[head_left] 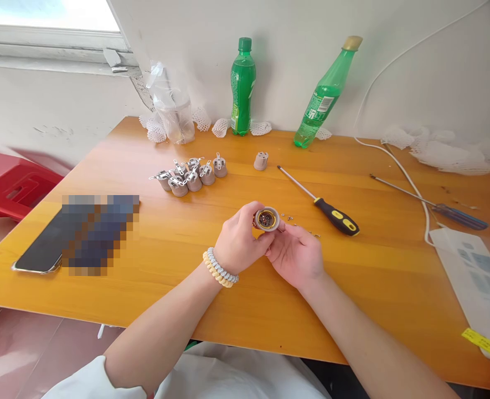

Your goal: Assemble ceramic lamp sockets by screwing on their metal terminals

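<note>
Both my hands meet over the middle of the orange table. My left hand, with bead bracelets on the wrist, is closed around a small grey lamp socket whose open end with a brass inside faces up. My right hand pinches the socket's rim from the right with curled fingers. A few tiny screws lie on the table just beyond the socket. A yellow-and-black screwdriver lies to the right of my hands.
A cluster of several grey sockets and one lone socket lie farther back. Two green bottles stand by the wall. A phone lies left, a second screwdriver, white cable and paper right.
</note>
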Tool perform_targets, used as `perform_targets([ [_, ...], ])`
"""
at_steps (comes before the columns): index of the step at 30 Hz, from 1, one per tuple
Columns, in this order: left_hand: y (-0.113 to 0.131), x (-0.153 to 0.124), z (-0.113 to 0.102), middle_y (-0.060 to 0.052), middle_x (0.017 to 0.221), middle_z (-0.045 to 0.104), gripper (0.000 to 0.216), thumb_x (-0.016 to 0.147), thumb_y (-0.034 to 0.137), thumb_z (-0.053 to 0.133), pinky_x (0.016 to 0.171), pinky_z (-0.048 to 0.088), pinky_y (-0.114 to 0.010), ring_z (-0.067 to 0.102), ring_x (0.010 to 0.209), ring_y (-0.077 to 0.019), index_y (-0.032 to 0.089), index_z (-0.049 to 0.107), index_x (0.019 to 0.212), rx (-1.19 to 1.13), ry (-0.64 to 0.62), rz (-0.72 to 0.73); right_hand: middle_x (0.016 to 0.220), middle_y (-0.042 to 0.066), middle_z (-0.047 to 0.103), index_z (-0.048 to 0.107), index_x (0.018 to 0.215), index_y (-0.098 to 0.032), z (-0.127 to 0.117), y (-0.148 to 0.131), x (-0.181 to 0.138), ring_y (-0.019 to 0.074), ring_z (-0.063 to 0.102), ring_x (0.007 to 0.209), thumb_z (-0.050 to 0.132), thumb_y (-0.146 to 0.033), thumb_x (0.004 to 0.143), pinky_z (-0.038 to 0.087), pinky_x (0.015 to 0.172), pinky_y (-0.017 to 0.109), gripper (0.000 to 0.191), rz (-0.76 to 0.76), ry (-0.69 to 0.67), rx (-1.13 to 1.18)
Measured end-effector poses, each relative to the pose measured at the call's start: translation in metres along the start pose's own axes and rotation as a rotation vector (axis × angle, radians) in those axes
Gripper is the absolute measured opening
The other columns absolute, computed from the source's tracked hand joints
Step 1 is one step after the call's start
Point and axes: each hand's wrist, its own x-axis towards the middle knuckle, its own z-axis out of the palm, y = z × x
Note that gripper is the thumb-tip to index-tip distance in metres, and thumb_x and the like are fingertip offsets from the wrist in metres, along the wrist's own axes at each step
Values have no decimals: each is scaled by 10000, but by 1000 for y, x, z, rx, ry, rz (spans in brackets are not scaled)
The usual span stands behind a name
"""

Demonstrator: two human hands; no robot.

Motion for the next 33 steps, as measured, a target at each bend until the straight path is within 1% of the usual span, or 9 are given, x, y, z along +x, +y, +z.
perform_targets([
  [4, -1, 0, 0, 6, 893, 648, 385, 721, 182, 660, 672, 521, -244, 645, 768, -126, 227, 450, 1041, -6, -12, -1, 813, 29, 640, 687, 916, -154, 1, 0, -1, 130, 569, 640, 504, -241, 789, 482, 544, 259, 239, -2, 1, 2],
  [9, -2, 0, 0, 4, 909, 645, 405, 708, 178, 671, 680, 517, -242, 644, 779, -128, 228, 452, 1046, 1, -23, -4, 785, 20, 638, 674, 849, -165, 1, -1, 0, 126, 571, 628, 511, -229, 793, 472, 541, 257, 185, 9, 17, 11],
  [15, -2, -1, 0, 2, 924, 643, 392, 717, 188, 667, 686, 512, -238, 645, 791, -128, 231, 455, 1044, 11, -14, -2, 803, 26, 631, 675, 866, -163, 2, -1, -1, 127, 561, 643, 499, -234, 796, 465, 553, 260, 202, -4, -8, -18],
  [20, -2, -1, 0, -6, 924, 645, 364, 732, 203, 653, 688, 513, -251, 647, 788, -136, 228, 461, 1040, 7, -25, -10, 793, 25, 625, 660, 819, -195, 3, 0, -2, 134, 546, 640, 487, -239, 800, 452, 553, 268, 180, -3, 27, -38],
  [24, -2, -1, 0, -5, 920, 649, 377, 725, 203, 660, 684, 516, -253, 648, 789, -138, 226, 455, 1041, 6, -26, -28, 817, 31, 639, 663, 844, -199, 4, 0, -2, 138, 554, 655, 495, -239, 798, 458, 563, 272, 179, -17, 46, -44],
  [27, -1, -1, -1, -4, 918, 649, 380, 724, 204, 661, 691, 521, -256, 649, 796, -137, 224, 452, 1040, -17, -35, -45, 811, 31, 647, 668, 861, -184, 3, 0, 0, 130, 569, 653, 503, -236, 800, 471, 561, 264, 183, -20, 59, -34],
  [30, 0, 1, -2, 0, 905, 646, 381, 717, 206, 671, 694, 525, -257, 646, 792, -132, 223, 448, 1026, -53, -28, -58, 781, 26, 652, 667, 862, -168, 1, 1, 3, 115, 576, 619, 534, -239, 803, 474, 531, 247, 162, -20, 96, -74],
  [33, 0, 3, -3, 0, 876, 646, 401, 715, 210, 682, 693, 535, -259, 639, 755, -121, 223, 431, 1026, -168, -24, -89, 734, 14, 649, 658, 823, -157, -2, 1, 6, 91, 570, 579, 602, -235, 791, 460, 491, 212, 102, -43, 140, -153],
])
